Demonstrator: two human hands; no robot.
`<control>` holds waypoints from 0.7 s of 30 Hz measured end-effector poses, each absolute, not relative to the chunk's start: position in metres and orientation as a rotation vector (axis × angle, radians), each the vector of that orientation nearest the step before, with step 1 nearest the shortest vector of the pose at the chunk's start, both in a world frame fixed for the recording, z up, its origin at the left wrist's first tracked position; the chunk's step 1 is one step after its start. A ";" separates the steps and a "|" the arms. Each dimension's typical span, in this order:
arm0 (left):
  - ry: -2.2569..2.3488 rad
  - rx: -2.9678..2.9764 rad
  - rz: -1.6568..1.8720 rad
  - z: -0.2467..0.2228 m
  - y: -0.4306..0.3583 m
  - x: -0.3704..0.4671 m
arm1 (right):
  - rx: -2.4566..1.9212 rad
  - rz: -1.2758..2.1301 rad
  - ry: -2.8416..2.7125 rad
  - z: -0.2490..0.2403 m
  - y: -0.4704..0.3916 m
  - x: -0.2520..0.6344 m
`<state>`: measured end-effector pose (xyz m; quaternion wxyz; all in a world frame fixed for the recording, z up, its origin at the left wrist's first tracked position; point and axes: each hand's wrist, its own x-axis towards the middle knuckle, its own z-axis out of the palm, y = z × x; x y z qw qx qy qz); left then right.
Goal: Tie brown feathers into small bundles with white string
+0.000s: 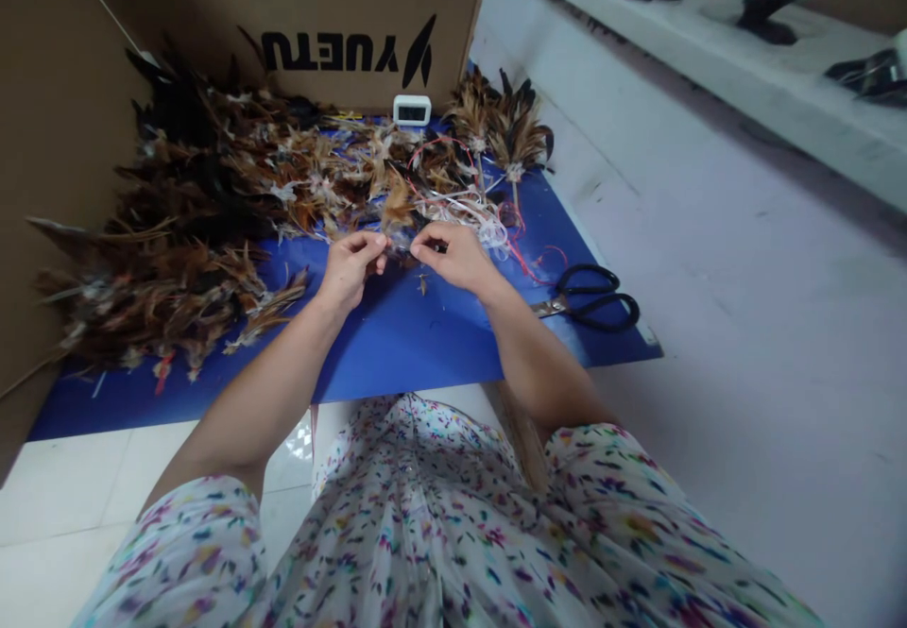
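Over the blue tabletop (383, 345), my left hand (352, 267) and my right hand (454, 255) face each other a small gap apart. Thumb and fingertips are pinched together on both. Between them is a small tan feather (397, 208) with wispy grey fluff at its base, and the fingertips of each hand close on that fluff. Exactly where each fingertip grips is too fine to see. Just behind the hands lies a wide heap of loose brown feathers (304, 170). White and red strings (488, 227) are tangled beyond my right hand.
Black-handled scissors (595, 302) lie at the right, partly behind my right forearm. More feather bundles (162, 297) spread at the left. Bound feather tufts on sticks (514, 132) and a small white digital clock (412, 110) stand at the back, before a cardboard box (340, 5).
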<state>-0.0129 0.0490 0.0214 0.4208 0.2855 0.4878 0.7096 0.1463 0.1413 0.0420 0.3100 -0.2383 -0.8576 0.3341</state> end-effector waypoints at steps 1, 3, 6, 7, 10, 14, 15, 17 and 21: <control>1.225 0.710 1.785 0.022 0.049 -0.013 | -0.636 0.889 -2.260 0.043 0.141 0.147; 1.234 0.702 1.789 0.023 0.049 -0.012 | -0.643 0.911 -2.245 0.045 0.141 0.147; 1.232 0.682 1.790 0.024 0.049 -0.012 | -0.641 0.945 -2.196 0.046 0.141 0.147; 1.231 0.672 1.792 0.024 0.049 -0.012 | -0.646 0.958 -2.176 0.047 0.142 0.147; 1.240 0.649 1.802 0.023 0.050 -0.015 | -0.688 1.009 -2.109 0.046 0.144 0.148; 1.237 0.659 1.805 0.022 0.050 -0.017 | -0.694 1.098 -2.056 0.042 0.145 0.146; 1.231 0.660 1.797 0.022 0.050 -0.017 | -0.683 1.139 -2.057 0.040 0.144 0.145; 1.213 0.655 1.772 0.023 0.049 -0.016 | -0.668 1.236 -2.067 0.035 0.142 0.141; 1.176 0.628 1.730 0.024 0.048 -0.013 | -0.652 1.360 -2.071 0.025 0.137 0.132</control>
